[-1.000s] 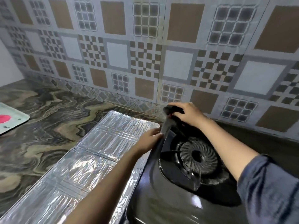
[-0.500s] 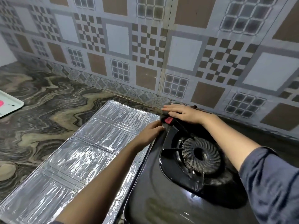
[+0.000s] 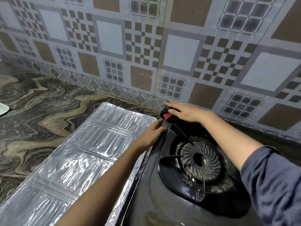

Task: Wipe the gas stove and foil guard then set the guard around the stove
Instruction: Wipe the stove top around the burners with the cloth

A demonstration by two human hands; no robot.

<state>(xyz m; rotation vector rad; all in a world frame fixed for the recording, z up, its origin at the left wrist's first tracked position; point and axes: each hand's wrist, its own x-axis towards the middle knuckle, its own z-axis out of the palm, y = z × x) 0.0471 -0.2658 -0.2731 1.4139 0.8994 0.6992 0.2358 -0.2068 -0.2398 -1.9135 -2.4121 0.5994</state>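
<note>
Soft, fairly bright, even light filled the view, leaving only a faint shadow on the stove (image 3: 162, 201) under the forearm, right of where the left hand (image 3: 152, 133) gripped its edge. Left of that grip the foil guard (image 3: 91, 152) glared white in patches, and small highlights gleamed on the burner (image 3: 198, 160) to its right. Above the grip the wall tiles (image 3: 110, 38) bowed with wide-angle distortion, softening toward the corners.

Countertop (image 3: 40, 115) open at frame left; foil guard (image 3: 84, 152) lies flat against stove (image 3: 154, 201) edge (low obstacle); tiled wall (image 3: 146, 46) blocks the top; left hand (image 3: 152, 133), right hand (image 3: 184, 111) crowd stove's far corner
</note>
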